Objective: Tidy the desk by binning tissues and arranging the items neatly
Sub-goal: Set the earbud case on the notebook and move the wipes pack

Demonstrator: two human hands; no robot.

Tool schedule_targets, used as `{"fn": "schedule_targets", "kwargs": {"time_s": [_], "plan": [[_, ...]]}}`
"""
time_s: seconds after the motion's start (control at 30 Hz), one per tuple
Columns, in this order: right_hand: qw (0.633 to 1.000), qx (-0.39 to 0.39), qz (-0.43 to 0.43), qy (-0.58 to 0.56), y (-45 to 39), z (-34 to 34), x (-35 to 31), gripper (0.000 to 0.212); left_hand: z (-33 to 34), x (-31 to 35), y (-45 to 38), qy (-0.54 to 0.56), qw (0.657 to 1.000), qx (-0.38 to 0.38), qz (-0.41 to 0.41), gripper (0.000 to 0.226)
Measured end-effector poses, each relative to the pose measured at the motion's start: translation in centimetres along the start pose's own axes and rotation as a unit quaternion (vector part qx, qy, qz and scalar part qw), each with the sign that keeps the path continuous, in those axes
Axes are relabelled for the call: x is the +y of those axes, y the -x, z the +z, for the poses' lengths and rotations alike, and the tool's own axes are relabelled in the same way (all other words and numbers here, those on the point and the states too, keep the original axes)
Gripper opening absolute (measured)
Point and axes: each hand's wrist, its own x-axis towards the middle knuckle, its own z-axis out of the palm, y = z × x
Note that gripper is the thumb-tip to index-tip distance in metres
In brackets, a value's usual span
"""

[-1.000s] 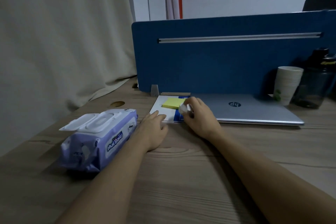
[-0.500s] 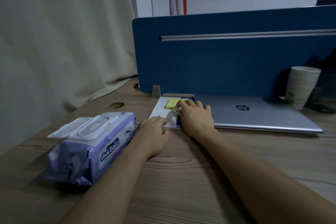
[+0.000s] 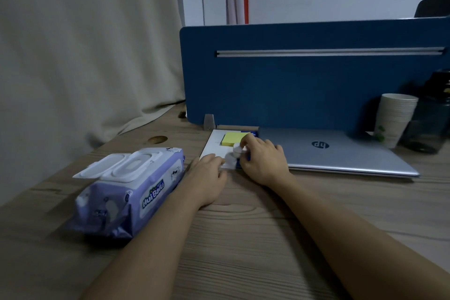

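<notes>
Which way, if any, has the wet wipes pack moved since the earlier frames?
No. The wet wipes pack keeps its far corner just right of the round hole in the desk, as before.

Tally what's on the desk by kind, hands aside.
Wet wipes pack: 1
Laptop: 1
Yellow sticky-note pad: 1
White notebook: 1
Paper cup stack: 1
Dark bottle: 1
Small white item in right hand: 1
Total: 7
</notes>
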Motion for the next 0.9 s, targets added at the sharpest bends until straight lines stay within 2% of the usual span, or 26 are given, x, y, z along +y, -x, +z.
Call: {"fn": "schedule_targets", "kwargs": {"time_s": [0.07, 0.2, 0.3, 0.67, 0.9], "plan": [[1.0, -0.016, 0.0, -0.008, 0.6, -0.2, 0.2, 0.032, -0.1, 0.2, 0.5, -0.005, 1.0, -0.003, -0.003, 0.047], [0.997, -0.039, -0.009, -0.06, 2.1, -0.9, 0.3, 0.061, -0.2, 0.5, 2.2, 0.01, 1.0, 0.001, 0.002, 0.05], [0.995, -0.062, 0.006, -0.071, 3.7, -1.7, 0.2, 0.073, -0.8, 1.0, 4.2, 0.02, 1.0, 0.015, 0.015, 0.047], [0.99, -0.098, -0.025, -0.103, 12.5, -5.4, -4.3, 0.071, -3.2, 3.5, 14.1, -0.02, 0.99, 0.128, 0.054, 0.047], [0.982, -0.119, -0.046, -0.139, 16.0, -6.2, -8.9, 0.067, -5.7, 0.9, 19.2, -0.13, 0.977, 0.17, -0.004, 0.052]]}}
